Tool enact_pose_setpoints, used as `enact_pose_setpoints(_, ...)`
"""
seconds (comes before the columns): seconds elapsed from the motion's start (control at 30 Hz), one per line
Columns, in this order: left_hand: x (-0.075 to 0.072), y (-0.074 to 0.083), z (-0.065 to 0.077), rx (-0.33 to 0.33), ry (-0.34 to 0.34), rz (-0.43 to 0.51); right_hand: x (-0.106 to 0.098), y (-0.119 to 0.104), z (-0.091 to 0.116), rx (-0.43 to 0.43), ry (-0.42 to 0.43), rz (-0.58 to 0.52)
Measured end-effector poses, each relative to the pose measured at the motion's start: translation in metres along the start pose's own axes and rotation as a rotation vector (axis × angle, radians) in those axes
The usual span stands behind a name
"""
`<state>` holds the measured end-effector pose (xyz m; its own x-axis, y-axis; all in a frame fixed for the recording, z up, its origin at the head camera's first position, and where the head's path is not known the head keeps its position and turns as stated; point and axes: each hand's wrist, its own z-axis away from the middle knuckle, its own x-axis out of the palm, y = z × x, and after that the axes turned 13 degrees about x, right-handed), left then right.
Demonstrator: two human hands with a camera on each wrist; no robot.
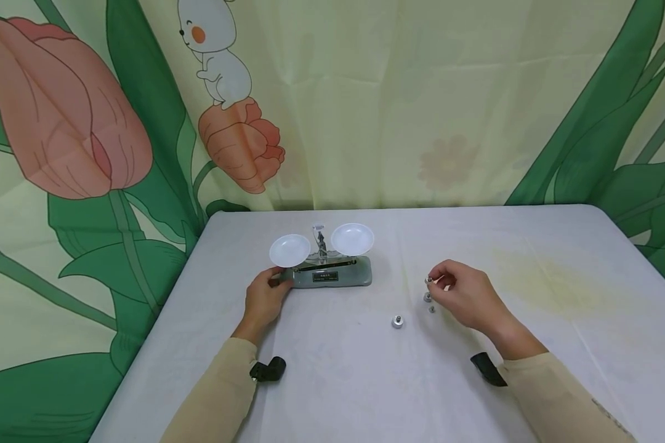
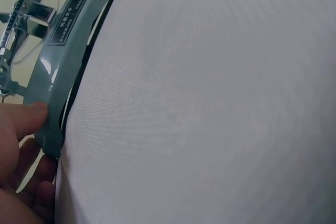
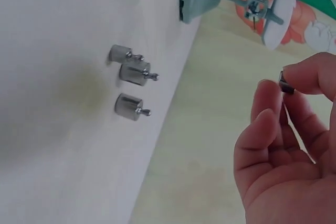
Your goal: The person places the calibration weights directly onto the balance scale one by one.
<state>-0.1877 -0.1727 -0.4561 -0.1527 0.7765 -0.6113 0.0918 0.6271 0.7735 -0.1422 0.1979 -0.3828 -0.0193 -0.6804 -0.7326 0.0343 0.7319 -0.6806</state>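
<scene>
Pinching a small metal weight (image 3: 286, 84) between thumb and fingertips, the right hand (image 1: 470, 296) hovers over the counter (image 1: 332, 381), which is covered in white cloth. Taking 12 o'clock as straight away from the person, the two-pan balance scale (image 1: 338, 277) stands at 9 o'clock from that weight. At the base's 9 o'clock end the left hand (image 1: 263, 303) grips it, thumb on the upper surface and the other fingers curled at its edge. The 9 o'clock pan (image 1: 290, 251) looks lower than the 3 o'clock pan (image 1: 352, 239). Three knobbed weights stand on the cloth: a medium weight (image 1: 428, 298) and the smallest weight (image 1: 431, 309), near each other at 6 o'clock from the pinched one, and a larger weight (image 1: 398, 322) at 7 o'clock. Behind hangs a tulip-printed curtain (image 1: 366, 123).
</scene>
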Motion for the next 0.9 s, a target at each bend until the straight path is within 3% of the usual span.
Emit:
enact_pose_setpoints(0.3,0.000,-0.001,0.000,-0.001,0.010,0.002,0.004,-0.019,-0.016,-0.066,-0.031,-0.085)
enact_pose_setpoints(0.53,0.001,0.000,0.000,0.000,0.011,0.007,0.007,-0.035,-0.028,-0.104,-0.053,-0.058)
enact_pose_setpoints(0.9,0.002,-0.002,0.000,0.014,0.026,-0.005,0.000,-0.053,-0.038,-0.093,-0.079,-0.038)
